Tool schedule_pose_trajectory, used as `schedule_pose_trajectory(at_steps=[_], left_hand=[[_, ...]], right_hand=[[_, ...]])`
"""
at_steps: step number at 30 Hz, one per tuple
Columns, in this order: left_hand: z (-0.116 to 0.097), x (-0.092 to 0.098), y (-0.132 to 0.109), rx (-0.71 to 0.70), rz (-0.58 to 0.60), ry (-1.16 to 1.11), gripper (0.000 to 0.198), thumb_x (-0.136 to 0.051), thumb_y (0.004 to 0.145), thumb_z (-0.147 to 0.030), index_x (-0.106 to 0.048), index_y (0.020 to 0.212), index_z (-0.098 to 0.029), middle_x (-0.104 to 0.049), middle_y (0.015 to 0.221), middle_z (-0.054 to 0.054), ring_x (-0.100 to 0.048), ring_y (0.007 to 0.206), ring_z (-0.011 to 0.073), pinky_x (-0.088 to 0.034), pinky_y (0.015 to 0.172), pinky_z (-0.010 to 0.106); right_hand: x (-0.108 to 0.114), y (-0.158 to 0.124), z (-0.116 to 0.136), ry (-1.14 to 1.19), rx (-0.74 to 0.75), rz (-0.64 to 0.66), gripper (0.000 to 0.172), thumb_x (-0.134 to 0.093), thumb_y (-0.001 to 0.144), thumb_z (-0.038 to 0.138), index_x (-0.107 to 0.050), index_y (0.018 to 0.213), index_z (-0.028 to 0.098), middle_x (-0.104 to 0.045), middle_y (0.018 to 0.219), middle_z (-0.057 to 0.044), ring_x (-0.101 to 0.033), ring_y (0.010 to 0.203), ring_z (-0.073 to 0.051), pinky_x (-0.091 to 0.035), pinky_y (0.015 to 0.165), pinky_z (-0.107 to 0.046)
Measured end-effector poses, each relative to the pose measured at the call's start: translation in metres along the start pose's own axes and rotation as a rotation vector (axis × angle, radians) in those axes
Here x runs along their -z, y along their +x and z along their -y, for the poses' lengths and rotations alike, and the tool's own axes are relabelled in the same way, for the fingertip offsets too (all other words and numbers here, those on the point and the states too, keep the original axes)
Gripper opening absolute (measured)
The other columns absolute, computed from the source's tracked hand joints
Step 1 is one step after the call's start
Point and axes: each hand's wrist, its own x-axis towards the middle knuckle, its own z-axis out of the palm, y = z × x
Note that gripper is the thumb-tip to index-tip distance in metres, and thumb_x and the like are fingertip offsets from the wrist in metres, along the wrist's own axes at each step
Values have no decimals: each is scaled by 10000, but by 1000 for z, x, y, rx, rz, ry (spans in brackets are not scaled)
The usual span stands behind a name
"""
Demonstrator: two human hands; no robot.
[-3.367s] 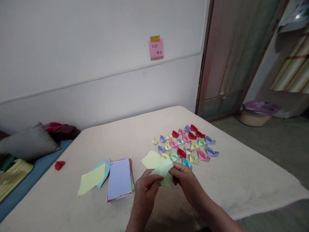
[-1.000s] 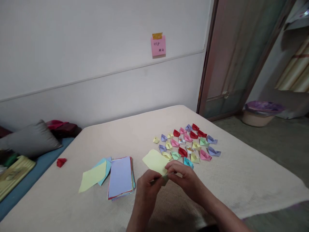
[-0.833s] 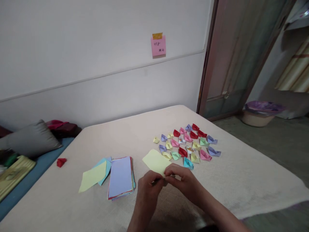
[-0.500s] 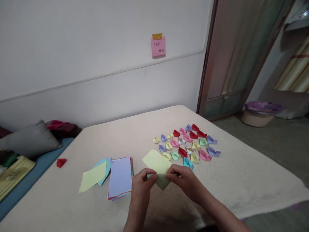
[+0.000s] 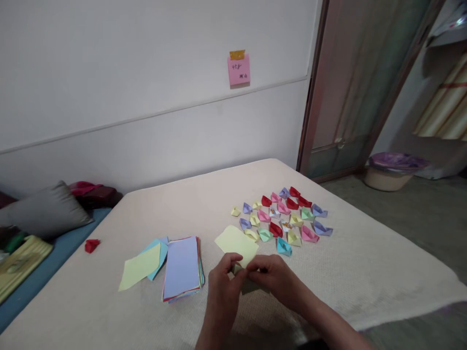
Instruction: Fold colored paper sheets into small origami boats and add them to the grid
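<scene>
Pinching partly hidden greenish paper (image 5: 249,288) in left hand (image 5: 224,285) and right hand (image 5: 275,275), over near cream cover (image 5: 365,279). Bordered beyond by pale yellow sheet (image 5: 236,243), left by paper stack (image 5: 182,268), far right by paper boats (image 5: 283,208). Broad stretch of cream cover out to its right edge.

Hands (image 5: 222,288), two; held paper (image 5: 237,268), one; clustered paper boats (image 5: 283,208), 25; red folded piece (image 5: 92,245), one; paper stack (image 5: 182,268), one; pink note (image 5: 239,71), one.

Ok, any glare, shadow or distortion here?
Head view: dark shadow on the cream cover below the left hand and right hand; head view: small glare on the bundle at top right; head view: door frame leans, likely wide-angle distortion.
</scene>
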Motion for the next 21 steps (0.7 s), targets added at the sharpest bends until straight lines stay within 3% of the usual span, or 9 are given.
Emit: schedule_pose_trajectory(at_steps=[6,10,13,18,21], left_hand=[[2,-2,2,28,-43,-303,250,-659,709,-201,-601,951,-184,-632,727,-7,-573,675,136,-448,628,244],[9,1,8,82,-151,-412,251,-673,708,-224,-606,942,-165,-658,797,34,-618,754,153,-481,694,263],[10,5,7,65,-183,-316,175,-658,729,-243,-623,883,-166,-652,789,32,-611,745,155,-479,685,261],[0,2,-1,-157,-225,-65,38,-616,760,-211,-623,735,-183,-609,742,8,-557,719,151,-438,662,252],[-3,-4,-4,-143,-234,-64,62,-601,774,-222,-608,724,-186,-589,710,-4,-532,680,143,-422,631,245]], right_hand=[[-1,0,0,322,-272,21,152,-555,700,179,-682,616,169,-518,372,56,-376,344,-75,-252,381,-192],[0,2,-4,437,-354,-39,144,-587,708,256,-652,634,151,-576,382,31,-359,307,-64,-217,345,-181],[-1,4,-10,441,-355,-81,175,-600,711,302,-636,629,152,-587,379,21,-370,300,-68,-226,336,-181],[-5,3,-8,331,-305,-144,171,-589,725,299,-646,645,159,-609,409,11,-400,318,-78,-251,339,-186],[-8,1,-3,298,-261,-149,178,-574,742,277,-653,636,158,-607,427,8,-425,355,-82,-272,352,-185]])
